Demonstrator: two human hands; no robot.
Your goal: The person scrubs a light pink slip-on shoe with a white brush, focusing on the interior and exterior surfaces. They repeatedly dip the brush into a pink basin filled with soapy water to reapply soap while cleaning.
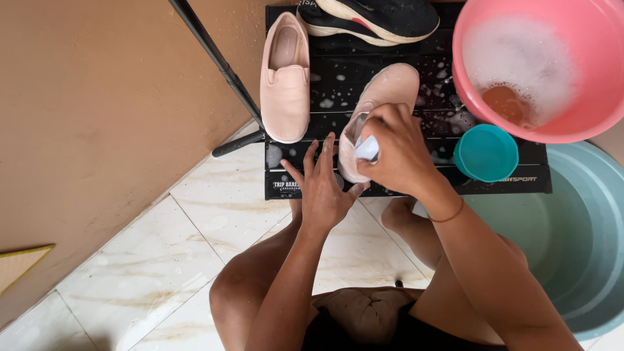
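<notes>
Dry pink slip-on [285, 81] up-left of left hand [325, 185], fingers spread flat on black slatted table [403, 78], thumb touching wet pink shoe [377, 110]. Right hand [398, 153] on that shoe's heel, fingers curled tight around small white object [367, 148]. Teal cup [486, 153], sudsy pink basin [539, 71] further right.

Right hand [398, 151] presses a white brush [367, 148] — perhaps a sponge — into the pink shoe [390, 88]; left hand [325, 185] steadies it.

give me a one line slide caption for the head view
Right hand scrubs a pink slip-on shoe with a white brush on a wet black slatted table, left hand steadying its heel.
</notes>
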